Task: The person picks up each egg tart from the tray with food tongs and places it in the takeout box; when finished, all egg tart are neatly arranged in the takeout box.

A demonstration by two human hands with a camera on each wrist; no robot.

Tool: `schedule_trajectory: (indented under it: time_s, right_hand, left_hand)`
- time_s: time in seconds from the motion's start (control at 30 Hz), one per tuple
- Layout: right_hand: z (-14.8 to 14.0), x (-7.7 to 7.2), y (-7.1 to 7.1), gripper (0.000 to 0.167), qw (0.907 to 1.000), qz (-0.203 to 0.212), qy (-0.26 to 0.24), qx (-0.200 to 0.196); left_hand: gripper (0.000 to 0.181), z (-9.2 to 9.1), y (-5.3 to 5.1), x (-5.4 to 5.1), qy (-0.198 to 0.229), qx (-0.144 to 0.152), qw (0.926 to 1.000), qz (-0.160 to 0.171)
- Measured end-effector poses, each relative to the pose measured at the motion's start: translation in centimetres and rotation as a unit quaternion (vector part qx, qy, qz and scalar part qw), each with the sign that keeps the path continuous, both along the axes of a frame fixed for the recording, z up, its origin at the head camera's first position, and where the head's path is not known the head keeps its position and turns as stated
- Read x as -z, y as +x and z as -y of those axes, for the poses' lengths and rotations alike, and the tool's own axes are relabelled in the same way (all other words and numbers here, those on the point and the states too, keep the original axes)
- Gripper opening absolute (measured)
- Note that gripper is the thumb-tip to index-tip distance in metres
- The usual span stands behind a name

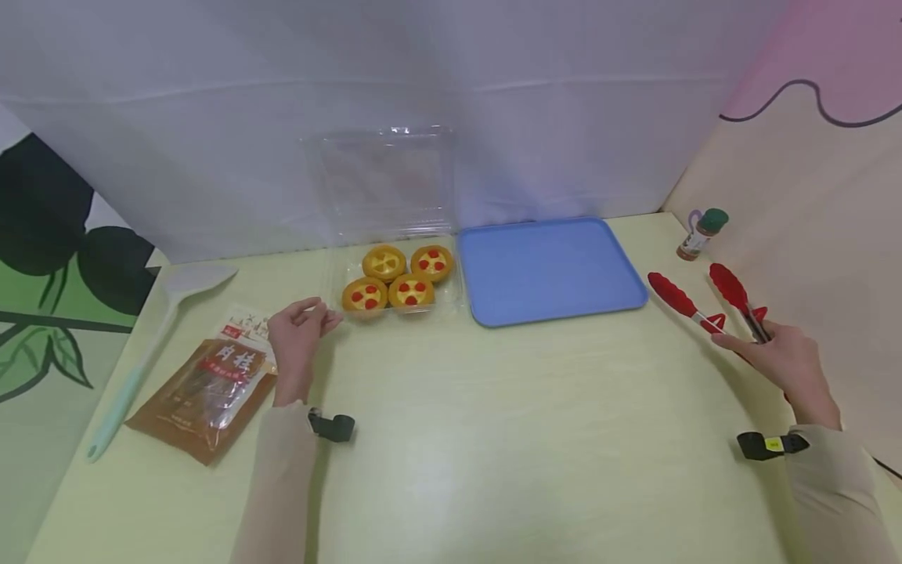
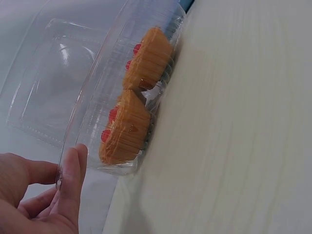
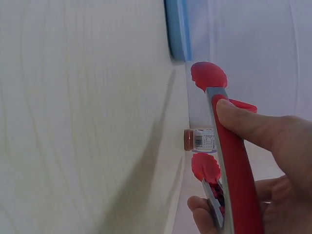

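Observation:
My left hand (image 1: 296, 337) pinches the near left rim of a clear plastic box (image 2: 78, 107) between thumb and fingers. Its hinged lid (image 1: 384, 180) stands raised at the back. Inside sit several egg tarts (image 1: 366, 294), some topped with red pieces; the left wrist view shows two egg tarts (image 2: 126, 129) from the side. My right hand (image 1: 789, 364) holds red-tipped tongs (image 3: 239, 175), thumb on one arm and fingers around the other. The tips of the tongs are spread apart above the table, with nothing between them. A blue tray (image 1: 553, 270) lies right of the box.
Left of my left hand lie a brown packet (image 1: 211, 392) and a long spatula (image 1: 151, 341) with a pale green handle. A small green-capped bottle (image 1: 701, 233) stands at the back right, beyond the tongs. Cloth walls (image 1: 564, 117) border the table's back and right side.

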State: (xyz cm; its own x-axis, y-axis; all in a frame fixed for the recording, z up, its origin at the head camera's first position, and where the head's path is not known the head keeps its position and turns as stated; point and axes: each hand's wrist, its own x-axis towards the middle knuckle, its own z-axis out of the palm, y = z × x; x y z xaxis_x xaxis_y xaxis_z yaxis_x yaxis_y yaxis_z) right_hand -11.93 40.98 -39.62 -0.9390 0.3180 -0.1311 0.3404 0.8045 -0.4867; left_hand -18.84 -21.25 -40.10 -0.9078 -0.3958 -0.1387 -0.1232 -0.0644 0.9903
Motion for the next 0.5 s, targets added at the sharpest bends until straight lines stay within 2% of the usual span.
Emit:
schedule_trajectory:
  time_s: [0.23, 0.5]
  right_hand:
    - [-0.2, 0.9, -0.5, 0.063, 0.9998, 0.007, 0.015, -0.014]
    - [0.52, 0.62, -0.4, 0.063, 0.9956, 0.041, 0.072, -0.044]
  left_hand:
    - [0.037, 0.08, 0.05, -0.13, 0.012, 0.001, 0.9999, 0.003]
    - [0.037, 0.15, -0.31, -0.11, -0.001, 0.006, 1.0, 0.001]
